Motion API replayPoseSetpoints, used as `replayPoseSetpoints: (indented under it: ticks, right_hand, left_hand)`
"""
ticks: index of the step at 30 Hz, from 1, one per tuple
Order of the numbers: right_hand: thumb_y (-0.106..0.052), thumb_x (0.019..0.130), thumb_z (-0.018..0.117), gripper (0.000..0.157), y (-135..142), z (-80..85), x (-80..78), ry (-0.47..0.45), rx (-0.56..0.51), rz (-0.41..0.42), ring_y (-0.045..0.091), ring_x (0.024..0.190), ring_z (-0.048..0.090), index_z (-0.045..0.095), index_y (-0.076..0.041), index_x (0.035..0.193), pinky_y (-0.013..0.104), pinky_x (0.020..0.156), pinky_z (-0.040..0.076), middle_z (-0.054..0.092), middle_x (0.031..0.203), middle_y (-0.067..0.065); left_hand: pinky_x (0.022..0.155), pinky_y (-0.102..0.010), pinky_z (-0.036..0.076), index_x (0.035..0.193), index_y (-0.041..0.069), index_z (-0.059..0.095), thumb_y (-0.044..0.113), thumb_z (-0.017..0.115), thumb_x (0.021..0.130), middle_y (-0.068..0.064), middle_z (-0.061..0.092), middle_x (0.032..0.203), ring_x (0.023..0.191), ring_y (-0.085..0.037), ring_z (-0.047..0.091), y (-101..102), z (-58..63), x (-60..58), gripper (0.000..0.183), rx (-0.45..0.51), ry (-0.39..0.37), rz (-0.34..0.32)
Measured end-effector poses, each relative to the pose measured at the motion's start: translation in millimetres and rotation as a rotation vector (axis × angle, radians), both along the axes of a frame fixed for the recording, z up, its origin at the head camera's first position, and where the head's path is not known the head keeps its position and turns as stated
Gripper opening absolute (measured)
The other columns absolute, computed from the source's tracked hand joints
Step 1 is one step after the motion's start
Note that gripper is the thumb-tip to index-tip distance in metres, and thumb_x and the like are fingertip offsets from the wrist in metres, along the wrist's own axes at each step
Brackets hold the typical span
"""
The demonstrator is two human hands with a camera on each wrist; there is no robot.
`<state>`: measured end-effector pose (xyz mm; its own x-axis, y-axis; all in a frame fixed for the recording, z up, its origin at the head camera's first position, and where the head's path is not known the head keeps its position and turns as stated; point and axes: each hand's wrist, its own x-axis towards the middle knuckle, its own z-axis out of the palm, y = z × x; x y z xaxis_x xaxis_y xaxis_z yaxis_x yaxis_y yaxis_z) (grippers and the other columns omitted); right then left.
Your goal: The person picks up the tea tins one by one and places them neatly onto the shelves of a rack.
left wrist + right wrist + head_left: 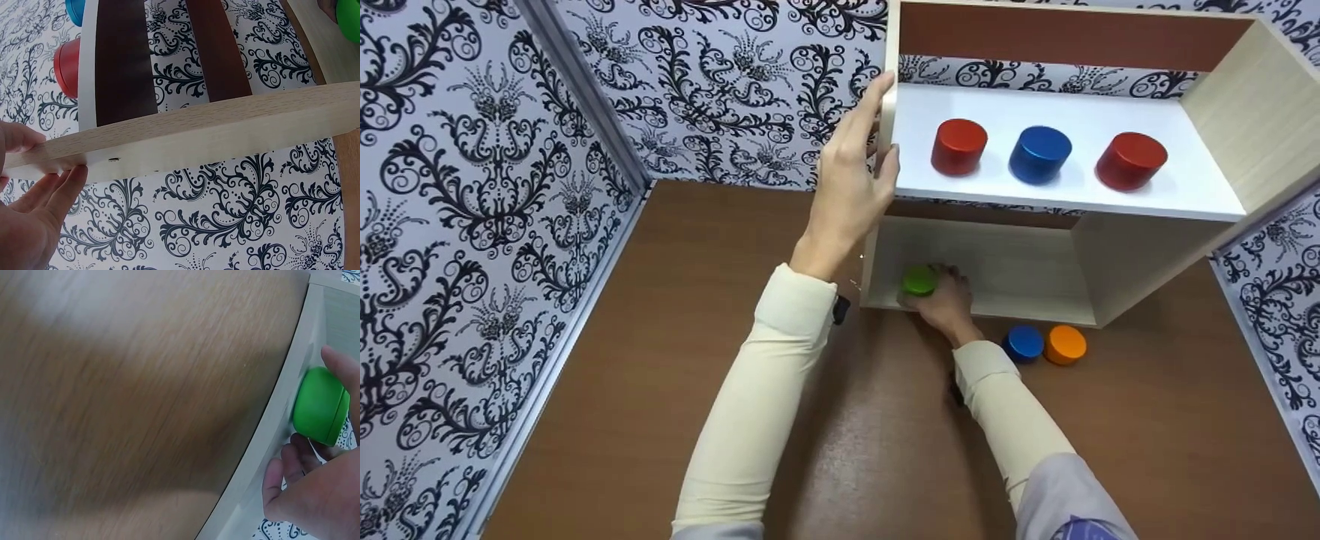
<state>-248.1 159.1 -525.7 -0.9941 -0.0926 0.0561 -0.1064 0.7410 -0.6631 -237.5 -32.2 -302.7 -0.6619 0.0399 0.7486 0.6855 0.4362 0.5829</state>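
A small wooden shelf unit (pixel 889 45) stands against the patterned back wall. My left hand (pixel 851 169) grips the front edge of its left side panel (pixel 214 132), thumb on one face and fingers on the other. Lower down, my right hand (pixel 949 296) holds a green round container (pixel 919 280) at the left end of the bottom board (pixel 997 259). In the right wrist view, the thumb lies on one side of the green container (pixel 319 405) and the fingers on the other, near the board's front edge.
On the white middle shelf (pixel 1080 196) stand a red container (pixel 959 148), a blue one (pixel 1039 155) and another red one (pixel 1131 161) in a row. A second blue container (pixel 1024 343) and an orange one (pixel 1066 345) sit on the brown table (pixel 697 285), close to my right forearm.
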Motion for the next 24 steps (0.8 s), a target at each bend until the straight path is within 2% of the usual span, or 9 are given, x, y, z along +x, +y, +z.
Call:
replayPoseSetpoints:
  ticks: [2, 10, 15, 20, 24]
  right_hand:
    - [-0.027, 0.079, 0.084, 0.074, 2, 1.2, -0.6, 0.005, -0.015, 0.004, 0.045, 0.12, 0.048, 0.053, 0.007, 0.137, 0.059, 0.105, 0.039, 0.054, 0.131, 0.028]
    - [-0.022, 0.074, 0.09, 0.067, 13, 6.3, 4.4, 0.11, -0.09, 0.044, 0.042, 0.118, 0.051, 0.06, 0.008, 0.126, 0.059, 0.106, 0.039, 0.06, 0.126, 0.026]
    - [-0.025, 0.077, 0.09, 0.065, 21, 7.7, 11.0, 0.153, -0.113, 0.05, 0.041, 0.117, 0.052, 0.061, 0.006, 0.126, 0.057, 0.105, 0.043, 0.06, 0.127, 0.024]
    - [-0.022, 0.081, 0.087, 0.071, 29, 12.0, 21.6, 0.108, -0.186, 0.064, 0.04, 0.123, 0.049, 0.054, 0.005, 0.138, 0.056, 0.108, 0.046, 0.053, 0.136, 0.026]
    - [-0.023, 0.083, 0.086, 0.071, 36, 17.1, 31.3, 0.102, -0.222, 0.084, 0.04, 0.12, 0.051, 0.053, 0.002, 0.142, 0.055, 0.103, 0.05, 0.051, 0.134, 0.026]
  left_hand:
    - [0.104, -0.02, 0.05, 0.151, -0.001, 0.042, -0.01, 0.062, 0.088, -0.022, 0.061, 0.128, 0.117, -0.026, 0.059, 0, -0.2, 0.1, 0.067, 0.0, 0.002, 0.003]
    - [0.101, -0.018, 0.051, 0.151, 0.001, 0.042, -0.01, 0.063, 0.089, -0.021, 0.061, 0.128, 0.116, -0.025, 0.059, 1, -0.8, 0.6, 0.067, 0.006, -0.01, 0.013]
    - [0.099, -0.018, 0.053, 0.152, 0.003, 0.043, -0.01, 0.063, 0.088, -0.021, 0.061, 0.128, 0.116, -0.025, 0.059, 1, -0.2, 1.4, 0.068, 0.005, -0.024, 0.015]
    - [0.097, -0.019, 0.055, 0.151, 0.003, 0.043, -0.011, 0.064, 0.087, -0.021, 0.061, 0.126, 0.116, -0.025, 0.059, 1, 0.7, 1.5, 0.068, 0.014, -0.02, 0.014]
    - [0.095, -0.019, 0.055, 0.151, 0.002, 0.043, -0.011, 0.064, 0.087, -0.022, 0.061, 0.128, 0.116, -0.026, 0.06, 1, 1.0, 1.9, 0.068, 0.017, -0.022, 0.008]
